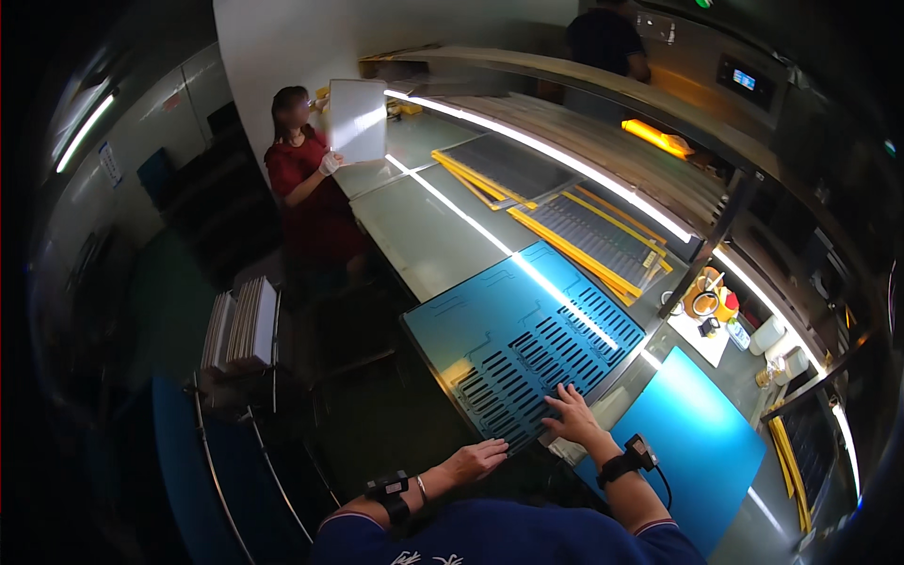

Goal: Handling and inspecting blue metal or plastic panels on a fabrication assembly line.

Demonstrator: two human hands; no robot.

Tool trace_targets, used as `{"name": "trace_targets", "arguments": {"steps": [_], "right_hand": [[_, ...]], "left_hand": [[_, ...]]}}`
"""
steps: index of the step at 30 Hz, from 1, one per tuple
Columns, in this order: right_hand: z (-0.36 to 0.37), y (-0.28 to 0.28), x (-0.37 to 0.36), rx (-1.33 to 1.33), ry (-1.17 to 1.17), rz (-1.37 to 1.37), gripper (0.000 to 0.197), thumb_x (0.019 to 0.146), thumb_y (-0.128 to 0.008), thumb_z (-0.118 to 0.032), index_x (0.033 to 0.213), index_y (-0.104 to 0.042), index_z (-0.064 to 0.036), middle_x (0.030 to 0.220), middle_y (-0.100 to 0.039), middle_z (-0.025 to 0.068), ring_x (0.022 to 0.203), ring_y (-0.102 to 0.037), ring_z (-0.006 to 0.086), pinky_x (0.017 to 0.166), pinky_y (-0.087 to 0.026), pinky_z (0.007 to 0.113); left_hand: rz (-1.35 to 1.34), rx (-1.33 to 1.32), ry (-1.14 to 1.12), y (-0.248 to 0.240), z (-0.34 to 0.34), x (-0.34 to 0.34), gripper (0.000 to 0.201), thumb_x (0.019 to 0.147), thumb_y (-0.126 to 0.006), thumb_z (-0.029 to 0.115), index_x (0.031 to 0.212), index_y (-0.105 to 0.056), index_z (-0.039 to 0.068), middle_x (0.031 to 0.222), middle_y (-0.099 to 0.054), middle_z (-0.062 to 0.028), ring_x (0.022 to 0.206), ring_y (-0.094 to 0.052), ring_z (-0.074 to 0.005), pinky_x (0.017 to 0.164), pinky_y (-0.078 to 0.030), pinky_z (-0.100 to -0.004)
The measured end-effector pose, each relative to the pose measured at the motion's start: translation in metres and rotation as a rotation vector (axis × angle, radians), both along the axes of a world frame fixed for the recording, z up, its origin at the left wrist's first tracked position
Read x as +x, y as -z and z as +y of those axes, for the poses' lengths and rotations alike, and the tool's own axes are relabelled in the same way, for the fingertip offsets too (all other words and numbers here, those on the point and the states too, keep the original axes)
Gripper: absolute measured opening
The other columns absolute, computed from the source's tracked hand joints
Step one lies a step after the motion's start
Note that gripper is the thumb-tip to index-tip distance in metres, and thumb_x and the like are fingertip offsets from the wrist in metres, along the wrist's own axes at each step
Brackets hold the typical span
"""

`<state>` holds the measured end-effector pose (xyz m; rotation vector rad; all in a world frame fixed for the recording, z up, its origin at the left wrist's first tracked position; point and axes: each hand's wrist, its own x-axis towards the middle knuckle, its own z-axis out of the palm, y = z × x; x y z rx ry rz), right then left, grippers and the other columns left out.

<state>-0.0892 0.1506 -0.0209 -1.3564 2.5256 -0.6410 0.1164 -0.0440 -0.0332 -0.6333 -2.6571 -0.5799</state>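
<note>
A large blue panel (485, 306) with rows of dark slots and thin dark line patterns lies flat on the workbench before me. At its near left corner rests my left hand (478, 460), fingers stretched out together along the edge and nothing seen in them. My right hand (570, 414) is over the near right part of the panel, with fingers spread and holding nothing. Whether the right fingertips press on the surface I cannot tell. Beside my right forearm lies a plain blue sheet (692, 433).
Dark screens with yellow edges (574, 250) lie farther along the bench (414, 235). Bottles and tape rolls (716, 306) stand at right. White boards fill a rack (243, 325) at left. Across the bench end, a person (306, 179) holds a white panel (359, 121). Another person (607, 42) stands behind.
</note>
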Motion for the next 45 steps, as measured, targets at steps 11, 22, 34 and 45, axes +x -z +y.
{"name": "trace_targets", "arguments": {"steps": [11,22,34,45], "right_hand": [[0.003,-0.018,0.001,0.137,-0.128,0.008,0.082,0.055,-0.078,-0.056,0.127,-0.053,-0.0262,0.142,-0.02,0.0316,0.13,-0.017,0.0528,0.108,-0.022,0.049],[0.004,-0.014,0.006,0.194,-0.159,0.027,0.089,0.05,-0.079,-0.057,0.13,-0.049,-0.0299,0.141,-0.02,0.0336,0.129,-0.015,0.056,0.106,-0.019,0.056],[-0.006,-0.015,0.01,0.24,-0.156,0.03,0.089,0.054,-0.075,-0.059,0.133,-0.046,-0.0312,0.141,-0.02,0.0334,0.129,-0.016,0.0548,0.106,-0.018,0.058],[-0.017,-0.011,-0.025,0.222,-0.16,0.007,0.032,0.088,-0.05,-0.03,0.118,-0.06,-0.0287,0.114,-0.052,0.0275,0.103,-0.05,0.0418,0.081,-0.044,0.043]], "left_hand": [[0.042,-0.054,-0.094,0.006,0.01,0.0,0.017,0.079,-0.057,0.007,0.094,-0.062,0.003,0.106,-0.063,-0.0119,0.102,-0.061,-0.0248,0.086,-0.051,-0.0338],[-0.03,-0.075,-0.145,0.011,0.01,-0.005,0.019,0.079,-0.056,0.007,0.096,-0.06,0.002,0.1,-0.065,-0.0135,0.092,-0.064,-0.0254,0.073,-0.054,-0.0326],[0.139,0.254,-0.314,-0.054,0.0,-0.031,0.012,0.078,-0.056,-0.001,0.088,-0.056,0.006,0.084,-0.063,-0.0101,0.071,-0.064,-0.0285,0.06,-0.052,-0.0343],[0.212,0.061,0.438,-0.082,0.051,-0.04,0.023,0.077,-0.058,0.003,0.099,-0.063,0.006,0.101,-0.063,-0.0107,0.093,-0.062,-0.0244,0.081,-0.052,-0.0352]]}}
